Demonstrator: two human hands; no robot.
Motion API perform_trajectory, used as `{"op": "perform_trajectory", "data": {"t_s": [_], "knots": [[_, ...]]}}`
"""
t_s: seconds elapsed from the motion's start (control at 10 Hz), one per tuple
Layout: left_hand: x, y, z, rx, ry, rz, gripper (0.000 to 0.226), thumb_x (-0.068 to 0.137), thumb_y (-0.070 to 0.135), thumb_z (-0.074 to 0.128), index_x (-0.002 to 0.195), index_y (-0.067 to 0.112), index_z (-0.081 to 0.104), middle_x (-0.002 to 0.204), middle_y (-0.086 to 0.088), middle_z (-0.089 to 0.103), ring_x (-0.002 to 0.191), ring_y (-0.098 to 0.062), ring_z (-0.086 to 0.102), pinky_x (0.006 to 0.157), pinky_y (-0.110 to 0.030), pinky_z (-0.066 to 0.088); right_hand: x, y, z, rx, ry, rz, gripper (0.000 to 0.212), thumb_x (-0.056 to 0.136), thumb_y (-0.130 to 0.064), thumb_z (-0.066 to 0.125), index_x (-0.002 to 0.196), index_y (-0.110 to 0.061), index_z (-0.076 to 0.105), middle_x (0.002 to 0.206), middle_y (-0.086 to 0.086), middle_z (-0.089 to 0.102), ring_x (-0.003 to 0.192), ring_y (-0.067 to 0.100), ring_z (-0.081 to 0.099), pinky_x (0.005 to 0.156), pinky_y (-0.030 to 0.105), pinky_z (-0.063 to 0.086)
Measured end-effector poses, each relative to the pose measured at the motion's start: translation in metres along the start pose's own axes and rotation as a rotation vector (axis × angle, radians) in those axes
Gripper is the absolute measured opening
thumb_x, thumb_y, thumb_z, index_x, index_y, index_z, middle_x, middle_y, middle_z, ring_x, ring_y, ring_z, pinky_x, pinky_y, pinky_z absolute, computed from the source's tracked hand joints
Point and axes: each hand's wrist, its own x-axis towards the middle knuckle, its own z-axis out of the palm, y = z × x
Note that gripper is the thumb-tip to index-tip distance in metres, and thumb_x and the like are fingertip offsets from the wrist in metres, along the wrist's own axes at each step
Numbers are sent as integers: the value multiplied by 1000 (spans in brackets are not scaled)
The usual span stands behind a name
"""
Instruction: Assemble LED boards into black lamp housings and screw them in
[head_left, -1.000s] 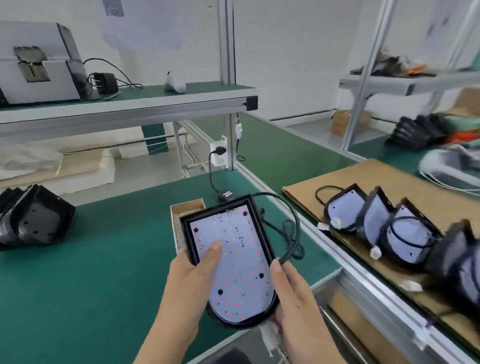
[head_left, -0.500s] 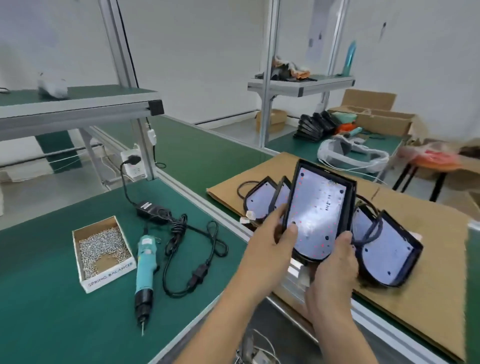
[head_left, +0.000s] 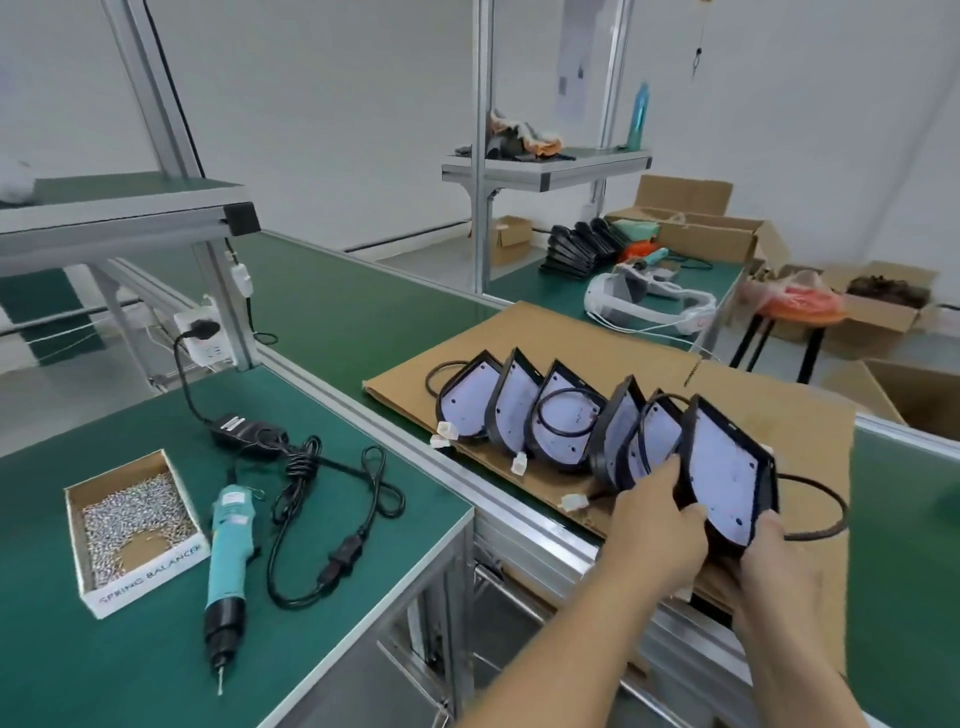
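Note:
A black lamp housing (head_left: 727, 473) with a white LED board inside stands tilted at the right end of a row of several similar housings (head_left: 545, 415) on a cardboard sheet (head_left: 613, 343). My left hand (head_left: 660, 525) grips its left edge, thumb on the rim. My right hand (head_left: 779, 561) holds its lower right corner. Its black cable (head_left: 826, 509) loops out to the right. A teal electric screwdriver (head_left: 228, 545) lies on the green bench beside an open box of screws (head_left: 130, 525).
A power adapter with coiled cord (head_left: 291, 452) lies behind the screwdriver. Aluminium rails (head_left: 415, 457) separate the green bench from the conveyor holding the cardboard. Stacked black housings (head_left: 576, 249), cardboard boxes (head_left: 701, 223) and a white headset (head_left: 644, 301) sit farther right.
The housing moved from the bench in front of me rightward and down onto the cardboard, at the end of the row. My view swung to the right with it.

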Motion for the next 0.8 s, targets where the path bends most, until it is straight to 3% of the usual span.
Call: {"op": "perform_trajectory", "data": {"t_s": [0.1, 0.2, 0.3, 0.4, 0.5, 0.6, 0.7, 0.8], "knots": [[7, -5, 8, 29, 7, -39, 47, 107, 19, 49, 153, 26, 43, 156, -2, 49, 143, -27, 42, 116, -38, 38, 10, 3, -10, -80, -85, -5, 39, 107, -40, 47, 120, -7, 63, 123, 18, 68, 88, 35, 71, 78, 46, 59], [11, -9, 13, 35, 0, -82, 39, 106, 15, 48, 145, 22, 48, 146, -7, 55, 117, -24, 50, 98, -34, 42, 17, -2, -19, -174, -108, -68, 38, 107, -37, 49, 119, -6, 67, 113, 21, 72, 84, 38, 74, 71, 38, 59], [16, -13, 18, 69, 15, -111, 34, 105, 12, 48, 139, 17, 50, 138, -11, 58, 114, -28, 53, 97, -39, 47, 24, -6, -26, -483, -68, -230, 47, 108, -46, 43, 119, -8, 69, 100, 23, 74, 82, 37, 74, 66, 39, 60], [19, -15, 25, 150, -7, -119, 48, 107, 11, 46, 154, 16, 40, 147, -15, 51, 121, -31, 50, 98, -42, 46, 30, -9, -35, -873, -26, -341, 64, 107, -56, 32, 134, -4, 58, 117, 32, 67, 106, 48, 62, 93, 50, 51], [19, -17, 28, 146, -45, -156, 63, 110, 20, 44, 166, 28, 16, 163, -11, 35, 146, -33, 36, 114, -45, 37, 37, -5, -44, -1054, 25, -325, 79, 102, -68, 25, 137, -4, 55, 119, 31, 63, 101, 45, 56, 84, 48, 48], [19, -25, 28, 82, -49, -166, 65, 110, 31, 45, 166, 32, 13, 159, -10, 37, 146, -30, 36, 116, -44, 35, 46, 2, -53, -1128, 90, -309, 105, 89, -85, 10, 126, -2, 64, 116, 28, 63, 92, 40, 54, 78, 45, 46], [10, -30, 18, 39, -33, -142, 66, 109, 41, 47, 166, 34, 16, 144, -6, 48, 135, -24, 45, 113, -39, 39, 53, 6, -56, -1184, 84, -312, 128, 70, -98, -11, 95, -4, 72, 100, 27, 65, 87, 40, 60, 80, 45, 52], [-4, -39, 5, -28, 72, -77, 60, 107, 46, 46, 163, 36, 27, 120, 5, 56, 108, -9, 53, 102, -31, 44, 78, 15, -60, -1174, -19, -318, 133, 59, -105, -14, 75, -1, 69, 79, 29, 64, 79, 42, 66, 83, 54, 56]]}}
